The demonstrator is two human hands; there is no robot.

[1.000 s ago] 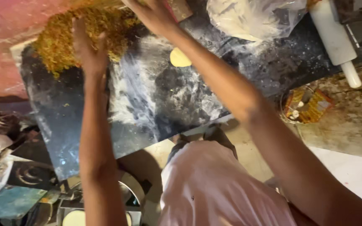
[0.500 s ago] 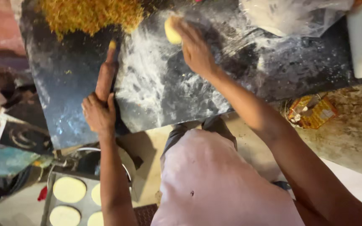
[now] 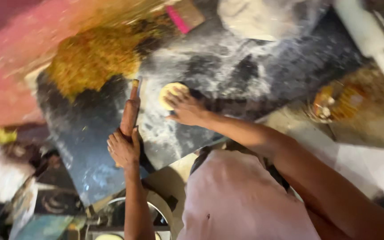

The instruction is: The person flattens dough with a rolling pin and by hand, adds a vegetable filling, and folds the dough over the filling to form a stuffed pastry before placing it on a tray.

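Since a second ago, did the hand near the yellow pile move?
Yes. The left hand has come back from the yellow pile toward the dark slab's near edge, and now rests on a wooden rolling pin.

The desk [image 3: 90, 133] is dark, mottled blue-black, dusted white with flour across its middle. At its far left corner lies a golden-yellow heap [image 3: 92, 60]. The dough [image 3: 170, 94] is pale yellow, the pin [image 3: 130, 113] reddish brown. A white roller [image 3: 367, 33] sits at the far right edge.
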